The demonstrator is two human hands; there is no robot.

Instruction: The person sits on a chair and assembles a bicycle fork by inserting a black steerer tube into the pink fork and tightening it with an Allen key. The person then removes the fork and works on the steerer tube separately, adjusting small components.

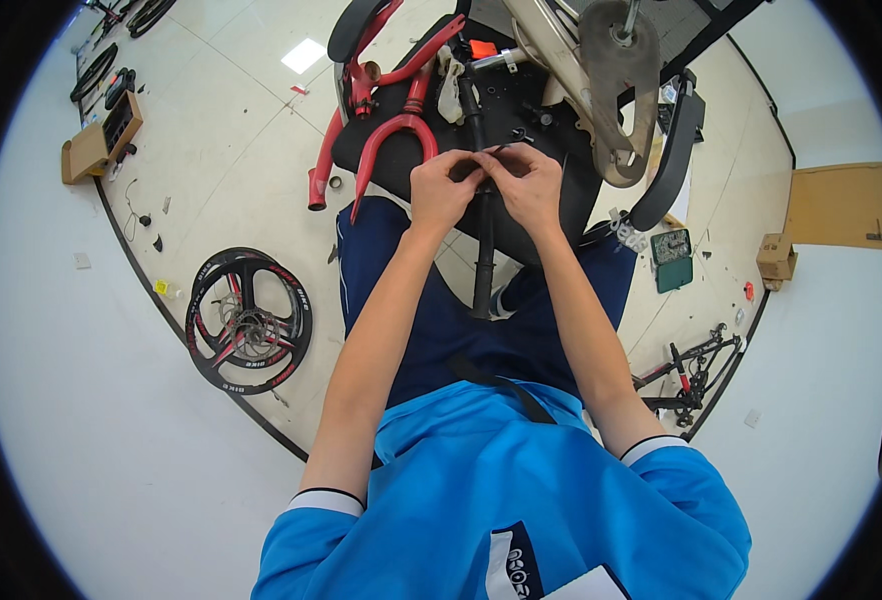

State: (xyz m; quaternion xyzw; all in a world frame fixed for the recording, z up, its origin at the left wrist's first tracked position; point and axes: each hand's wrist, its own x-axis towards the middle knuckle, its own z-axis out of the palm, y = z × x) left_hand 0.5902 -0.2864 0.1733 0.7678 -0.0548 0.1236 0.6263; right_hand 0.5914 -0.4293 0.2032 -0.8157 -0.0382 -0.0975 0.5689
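My left hand (442, 192) and my right hand (527, 188) meet at the fingertips, both closed in a pinch. Something small and dark shows at the right fingers, too small to name. Just beneath them runs a long black bar (484, 255), which looks like a bicycle handlebar; it lies across a black chair seat (571, 200) and reaches out between my knees. Whether my fingers touch the bar is hidden. Left of my left hand, a red bicycle fork (398, 128) rests on the seat. Beyond the hands lie a whitish glove or cloth (450, 92) and small black parts (536, 115).
A beige bicycle frame with a grey plate (616, 75) stands close at the right, beside the black armrest (676, 155). Two black three-spoke wheels (251, 320) lie on the floor at left. A green case (673, 262) and a small black frame (696, 380) are at right.
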